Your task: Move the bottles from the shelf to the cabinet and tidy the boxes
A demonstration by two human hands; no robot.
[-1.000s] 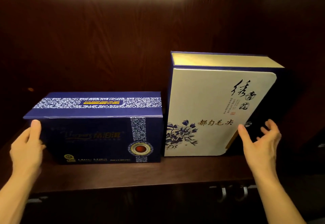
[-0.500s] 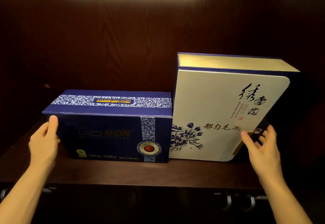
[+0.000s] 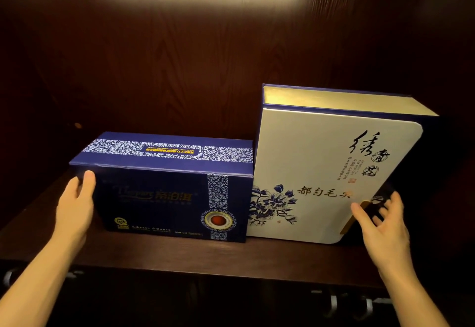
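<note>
Shelf [image 3: 180, 252]: 2 boxes; L hand [image 3: 74, 206] touches blue box [image 3: 164, 198], R hand [image 3: 383, 226] white [image 3: 321, 162].

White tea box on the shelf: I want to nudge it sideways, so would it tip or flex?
Probably stiff: the white tea box has thick, book-like boards. It stands upright on one edge, so a high push could tip it; the dark blue box against its left side should brace it.

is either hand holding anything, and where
Nothing gripped: left hand rests on the blue box at its left end, right hand touches the white box at its lower right edge.
</note>
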